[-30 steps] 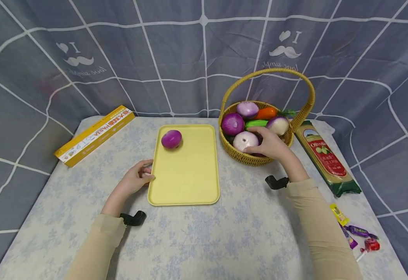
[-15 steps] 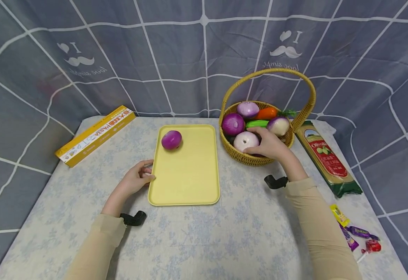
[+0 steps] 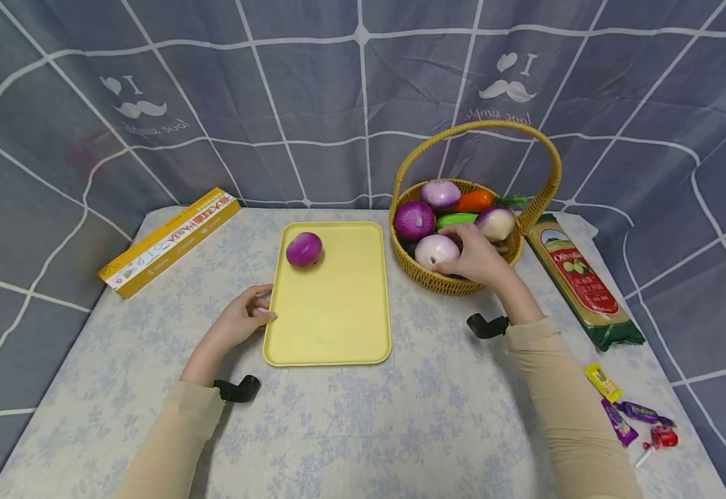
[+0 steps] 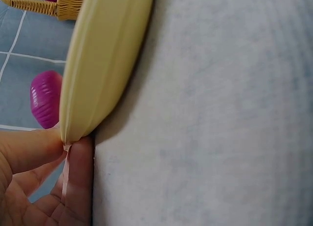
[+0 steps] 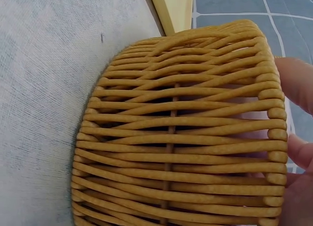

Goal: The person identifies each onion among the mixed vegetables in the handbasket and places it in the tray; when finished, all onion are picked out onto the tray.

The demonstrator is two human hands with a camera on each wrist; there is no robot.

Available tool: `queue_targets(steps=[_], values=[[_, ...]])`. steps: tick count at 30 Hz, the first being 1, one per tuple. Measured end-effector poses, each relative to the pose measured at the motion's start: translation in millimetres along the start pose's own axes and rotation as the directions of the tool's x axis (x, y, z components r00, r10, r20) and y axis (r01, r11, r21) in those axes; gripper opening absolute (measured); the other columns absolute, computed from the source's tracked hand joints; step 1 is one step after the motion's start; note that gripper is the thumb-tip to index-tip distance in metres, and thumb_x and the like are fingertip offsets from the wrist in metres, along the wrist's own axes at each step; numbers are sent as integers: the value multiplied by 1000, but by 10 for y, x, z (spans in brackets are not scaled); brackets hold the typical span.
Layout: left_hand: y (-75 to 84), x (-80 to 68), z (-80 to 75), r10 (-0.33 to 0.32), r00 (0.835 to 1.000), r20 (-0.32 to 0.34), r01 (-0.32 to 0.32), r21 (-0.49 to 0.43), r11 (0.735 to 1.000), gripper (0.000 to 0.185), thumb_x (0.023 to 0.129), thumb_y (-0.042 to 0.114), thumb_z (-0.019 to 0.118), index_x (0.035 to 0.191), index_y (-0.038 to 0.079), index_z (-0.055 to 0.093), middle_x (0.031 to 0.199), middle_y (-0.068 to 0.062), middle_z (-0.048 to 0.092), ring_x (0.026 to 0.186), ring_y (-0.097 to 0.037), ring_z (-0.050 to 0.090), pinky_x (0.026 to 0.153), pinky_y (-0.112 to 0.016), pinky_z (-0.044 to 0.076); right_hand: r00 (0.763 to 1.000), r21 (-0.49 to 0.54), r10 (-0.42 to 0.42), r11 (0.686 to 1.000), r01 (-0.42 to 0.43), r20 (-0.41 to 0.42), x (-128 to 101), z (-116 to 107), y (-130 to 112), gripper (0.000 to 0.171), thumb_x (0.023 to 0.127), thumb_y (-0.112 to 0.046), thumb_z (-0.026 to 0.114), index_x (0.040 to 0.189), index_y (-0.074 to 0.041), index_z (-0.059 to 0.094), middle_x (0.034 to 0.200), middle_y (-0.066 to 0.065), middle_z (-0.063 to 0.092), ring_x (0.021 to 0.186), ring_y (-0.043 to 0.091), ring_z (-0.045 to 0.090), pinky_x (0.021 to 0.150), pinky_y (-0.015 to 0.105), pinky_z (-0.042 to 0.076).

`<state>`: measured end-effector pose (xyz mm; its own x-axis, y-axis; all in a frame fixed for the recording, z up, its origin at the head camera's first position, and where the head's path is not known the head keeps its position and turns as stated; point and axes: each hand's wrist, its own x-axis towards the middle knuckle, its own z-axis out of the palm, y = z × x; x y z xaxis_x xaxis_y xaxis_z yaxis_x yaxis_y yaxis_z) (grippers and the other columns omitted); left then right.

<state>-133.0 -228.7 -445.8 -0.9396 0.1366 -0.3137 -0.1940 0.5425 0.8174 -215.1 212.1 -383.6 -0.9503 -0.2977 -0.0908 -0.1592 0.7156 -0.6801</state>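
My left hand (image 3: 241, 317) pinches the left rim of a yellow tray (image 3: 332, 312) between thumb and fingers, as the left wrist view shows close up. A purple onion (image 3: 304, 249) lies in the tray's far left corner. To the right, my right hand (image 3: 475, 256) reaches over the front rim of a wicker basket (image 3: 434, 281). Its thumb and fingers curl round a pale, purple-tinged onion (image 3: 433, 251) at the basket's front. In the right wrist view the woven wall (image 5: 181, 133) hides most of that onion and part of the hand.
Also in the basket are a purple onion (image 3: 415, 220), a lighter one (image 3: 440, 195), a carrot (image 3: 475, 202), something green and a white-purple vegetable (image 3: 495, 224). The tall handle arches over them. A pasta box (image 3: 170, 242) lies left, a noodle packet (image 3: 581, 277) and sweets (image 3: 640, 412) right.
The pale onion has turned a little in my right hand, its dark spot moving right and down. That hand has shifted slightly left. My left hand and the tray stay put.
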Motion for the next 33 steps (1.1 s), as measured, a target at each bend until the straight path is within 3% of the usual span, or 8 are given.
queue_targets(steps=[14,22,28,33], values=[[1,1,-8,18,1000,4,-18,-4,1000,61,98,8,59,153,3,32,113,-17,52,89,-21,54,75,-26,57,997,157,42,987,-31,-63,-96,-16,-53,74,79,-22,82,136,1,42,133,21,49,119,37,50,105,54,43],[-18,2,-15,24,1000,13,-24,-3,1000,62,97,8,61,152,2,33,110,-17,53,87,-20,53,73,-25,56,992,298,48,955,-11,-117,-130,-11,-207,71,81,-21,81,136,-3,40,135,20,44,121,36,49,104,51,44],[-23,1,-31,27,1000,12,-27,1,1000,63,96,8,62,151,1,32,109,-17,52,85,-20,53,72,-25,56,992,417,7,908,45,-124,-53,173,-425,69,78,-12,81,134,-4,41,133,18,46,114,32,54,99,43,48],[-21,8,-24,27,1000,4,-27,0,1000,63,95,7,63,150,1,33,108,-16,52,84,-20,55,71,-27,57,992,445,-43,891,93,-120,47,440,-624,68,77,-11,82,133,-4,44,130,17,51,113,30,55,95,38,50]])
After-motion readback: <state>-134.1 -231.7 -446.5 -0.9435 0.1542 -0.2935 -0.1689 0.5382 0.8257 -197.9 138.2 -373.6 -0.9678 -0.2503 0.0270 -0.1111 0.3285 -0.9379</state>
